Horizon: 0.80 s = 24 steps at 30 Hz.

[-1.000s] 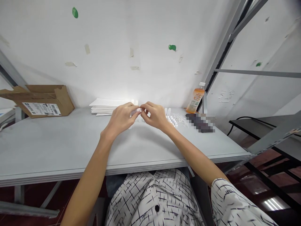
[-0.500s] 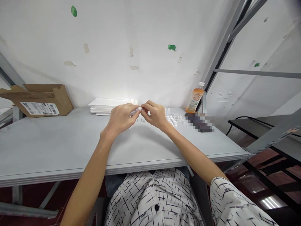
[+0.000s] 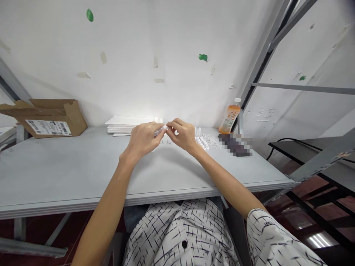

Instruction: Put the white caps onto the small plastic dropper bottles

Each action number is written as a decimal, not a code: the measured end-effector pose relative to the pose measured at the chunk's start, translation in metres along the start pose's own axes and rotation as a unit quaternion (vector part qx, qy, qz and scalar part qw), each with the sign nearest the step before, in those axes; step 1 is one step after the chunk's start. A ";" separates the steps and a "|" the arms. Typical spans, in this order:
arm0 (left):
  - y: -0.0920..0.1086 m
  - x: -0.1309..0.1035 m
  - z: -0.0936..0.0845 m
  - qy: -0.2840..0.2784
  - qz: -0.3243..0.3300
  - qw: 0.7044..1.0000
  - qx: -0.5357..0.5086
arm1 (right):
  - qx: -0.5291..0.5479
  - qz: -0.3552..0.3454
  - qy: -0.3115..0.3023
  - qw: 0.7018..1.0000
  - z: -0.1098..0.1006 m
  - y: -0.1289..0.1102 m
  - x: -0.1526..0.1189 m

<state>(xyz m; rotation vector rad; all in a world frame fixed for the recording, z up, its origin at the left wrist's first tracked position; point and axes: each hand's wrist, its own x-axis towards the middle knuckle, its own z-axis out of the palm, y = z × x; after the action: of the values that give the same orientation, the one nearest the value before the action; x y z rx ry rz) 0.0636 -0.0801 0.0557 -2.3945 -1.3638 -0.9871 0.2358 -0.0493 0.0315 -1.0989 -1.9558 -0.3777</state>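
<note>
My left hand (image 3: 144, 139) is closed around a small clear tube with a white end (image 3: 160, 130), held above the table. The fingertips of my right hand (image 3: 182, 136) are pinched against the tube's white end; anything finer between them is too small to make out. Just right of my right hand lie several small white pieces (image 3: 204, 143) and a tangle of thin white strands (image 3: 213, 141). Behind my left hand is a stack of flat white sheets or boxes (image 3: 123, 125).
An open cardboard box (image 3: 55, 118) stands at the left of the grey table (image 3: 69, 170). At the back right are a bottle of orange drink (image 3: 230, 116) and a dark, pixelated object (image 3: 235, 145). Metal frame bars rise on the right.
</note>
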 end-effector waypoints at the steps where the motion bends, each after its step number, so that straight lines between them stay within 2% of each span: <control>1: 0.000 0.000 0.000 0.000 0.001 1.000 -0.001 | 0.000 0.003 0.000 1.000 0.000 0.000 0.000; 15: -0.001 0.000 0.002 0.001 0.007 1.000 0.001 | 0.008 0.012 0.015 1.000 0.000 0.000 -0.002; 24: -0.001 0.001 0.003 0.004 0.013 1.000 -0.005 | 0.005 0.001 0.053 0.999 0.005 0.002 -0.004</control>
<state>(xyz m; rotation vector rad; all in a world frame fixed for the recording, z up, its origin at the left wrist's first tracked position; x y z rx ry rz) 0.0639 -0.0776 0.0540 -2.4058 -1.3255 -0.9974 0.2361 -0.0472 0.0247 -1.0535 -1.8612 -0.4165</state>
